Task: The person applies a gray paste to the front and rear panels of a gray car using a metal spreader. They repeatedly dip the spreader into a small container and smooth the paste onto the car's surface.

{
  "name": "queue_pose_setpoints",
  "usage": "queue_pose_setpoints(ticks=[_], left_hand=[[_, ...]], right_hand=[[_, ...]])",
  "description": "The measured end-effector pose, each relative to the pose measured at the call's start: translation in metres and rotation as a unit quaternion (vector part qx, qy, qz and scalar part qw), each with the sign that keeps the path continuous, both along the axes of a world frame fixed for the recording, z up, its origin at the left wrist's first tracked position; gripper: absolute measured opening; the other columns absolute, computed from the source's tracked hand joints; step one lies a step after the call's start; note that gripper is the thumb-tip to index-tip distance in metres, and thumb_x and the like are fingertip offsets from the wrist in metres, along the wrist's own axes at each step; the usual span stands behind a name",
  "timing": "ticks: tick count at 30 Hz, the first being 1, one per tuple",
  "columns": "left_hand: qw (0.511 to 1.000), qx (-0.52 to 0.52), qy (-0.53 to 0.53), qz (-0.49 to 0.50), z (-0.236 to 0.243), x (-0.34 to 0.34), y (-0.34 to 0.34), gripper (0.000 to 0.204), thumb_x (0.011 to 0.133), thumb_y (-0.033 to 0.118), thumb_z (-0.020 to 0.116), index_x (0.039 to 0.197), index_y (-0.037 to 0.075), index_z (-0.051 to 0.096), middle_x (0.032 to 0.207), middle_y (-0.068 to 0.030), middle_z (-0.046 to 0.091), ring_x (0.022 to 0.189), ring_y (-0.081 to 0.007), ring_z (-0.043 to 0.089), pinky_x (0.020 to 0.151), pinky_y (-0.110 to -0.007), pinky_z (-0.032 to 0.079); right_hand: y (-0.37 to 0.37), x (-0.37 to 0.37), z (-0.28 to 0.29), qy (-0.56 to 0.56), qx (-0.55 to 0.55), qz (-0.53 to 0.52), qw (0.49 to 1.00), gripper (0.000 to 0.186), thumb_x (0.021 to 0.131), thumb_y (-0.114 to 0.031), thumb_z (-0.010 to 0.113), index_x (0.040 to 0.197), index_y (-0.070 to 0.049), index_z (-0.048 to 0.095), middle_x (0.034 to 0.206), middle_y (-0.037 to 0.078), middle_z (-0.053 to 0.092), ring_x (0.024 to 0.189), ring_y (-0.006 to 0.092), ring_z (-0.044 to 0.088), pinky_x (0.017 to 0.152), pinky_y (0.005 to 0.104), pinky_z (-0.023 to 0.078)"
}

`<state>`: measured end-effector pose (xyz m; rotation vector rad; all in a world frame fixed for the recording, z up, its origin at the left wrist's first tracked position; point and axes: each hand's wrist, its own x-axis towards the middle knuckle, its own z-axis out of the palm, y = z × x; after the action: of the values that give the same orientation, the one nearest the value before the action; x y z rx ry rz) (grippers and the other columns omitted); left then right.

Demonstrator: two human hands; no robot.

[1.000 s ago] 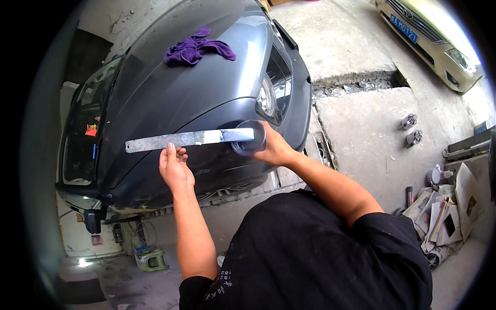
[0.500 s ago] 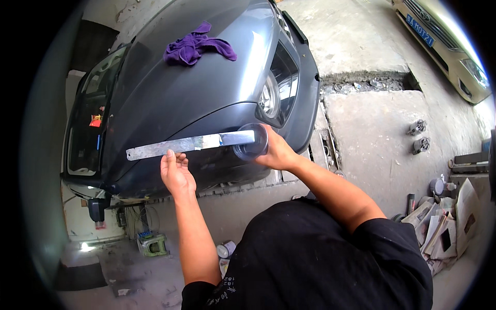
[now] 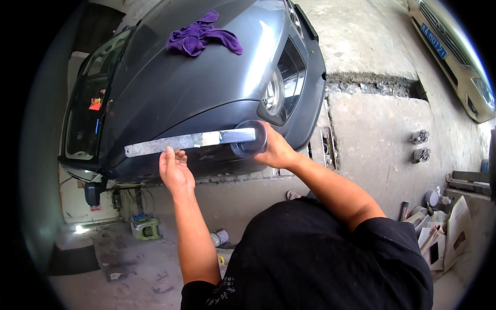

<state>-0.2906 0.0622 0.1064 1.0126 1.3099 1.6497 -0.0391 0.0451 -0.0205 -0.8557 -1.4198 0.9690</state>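
Note:
My left hand (image 3: 176, 171) pinches a long flat metal stirring stick (image 3: 173, 144) between thumb and fingers, near its outer end, which has a small hole. The stick is smeared with pale and bluish residue, and its far end reaches into a clear plastic cup (image 3: 241, 150). Wrapped round the right side of that cup is my right hand (image 3: 276, 147). The cup tilts so that its mouth shows; how much it holds I cannot make out. Both things are held above the front fender of a dark grey car (image 3: 206, 93).
A crumpled purple cloth (image 3: 201, 37) lies on the car's hood. To the right is a rough trench (image 3: 377, 87) in the concrete, with two metal parts (image 3: 420, 145) beyond. A beige car (image 3: 454, 46) stands far right, papers (image 3: 442, 240) below it. A green stool (image 3: 145, 227) sits lower left.
My view has shifted slightly, so the cars and floor sit a little differently in the picture. Both hands keep their hold on the stick and the cup, nearly unmoved.

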Motion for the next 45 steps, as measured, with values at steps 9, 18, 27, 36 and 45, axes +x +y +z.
queue_pose_setpoints(ticks=[9,18,27,36,45], left_hand=[[1.000,0.016,0.000,0.003,0.002,0.005,-0.003,0.013,0.096,0.019,0.060,0.094,0.007,0.055,0.083,-0.0036,0.061,0.076,-0.0116,0.058,0.072,-0.026,0.045],[0.972,0.070,0.222,-0.012,0.043,0.053,-0.017,0.017,0.095,0.015,0.061,0.094,-0.001,0.059,0.081,-0.0039,0.062,0.072,-0.0099,0.058,0.069,-0.025,0.048],[0.960,0.049,0.273,-0.036,0.040,0.065,-0.021,0.023,0.097,0.020,0.057,0.101,-0.003,0.061,0.083,-0.0033,0.062,0.076,-0.0094,0.058,0.070,-0.024,0.047],[0.981,0.016,0.134,-0.139,-0.022,0.087,-0.068,0.061,0.092,0.031,0.046,0.140,-0.006,0.034,0.129,-0.0189,0.051,0.116,-0.0258,0.051,0.097,-0.038,0.039],[0.968,0.020,0.158,-0.192,-0.055,0.149,-0.084,0.108,0.071,0.028,0.086,0.144,0.000,0.011,0.137,-0.0172,0.037,0.126,-0.0252,0.044,0.104,-0.040,0.038]], right_hand=[[0.009,0.001,-0.004,-0.023,0.017,0.010,1.000,0.080,0.065,-0.009,0.077,0.134,-0.001,0.037,0.127,0.020,0.050,0.119,0.0368,0.051,0.100,0.0397,0.043],[0.006,-0.004,0.013,-0.036,0.057,0.056,0.996,0.078,0.068,-0.019,0.083,0.131,0.000,0.042,0.123,0.019,0.054,0.111,0.0340,0.056,0.094,0.0401,0.047],[0.001,-0.003,0.021,-0.011,0.124,0.087,0.988,0.075,0.065,-0.016,0.084,0.128,0.001,0.046,0.120,0.020,0.054,0.110,0.0368,0.055,0.094,0.0424,0.045],[-0.004,0.022,0.048,-0.008,0.147,0.092,0.985,0.078,0.066,-0.017,0.082,0.130,0.001,0.040,0.123,0.022,0.052,0.111,0.0385,0.055,0.094,0.0427,0.046],[-0.008,0.034,0.038,-0.031,0.150,0.085,0.984,0.080,0.067,-0.023,0.081,0.132,0.000,0.041,0.128,0.019,0.050,0.116,0.0372,0.050,0.099,0.0434,0.041]])
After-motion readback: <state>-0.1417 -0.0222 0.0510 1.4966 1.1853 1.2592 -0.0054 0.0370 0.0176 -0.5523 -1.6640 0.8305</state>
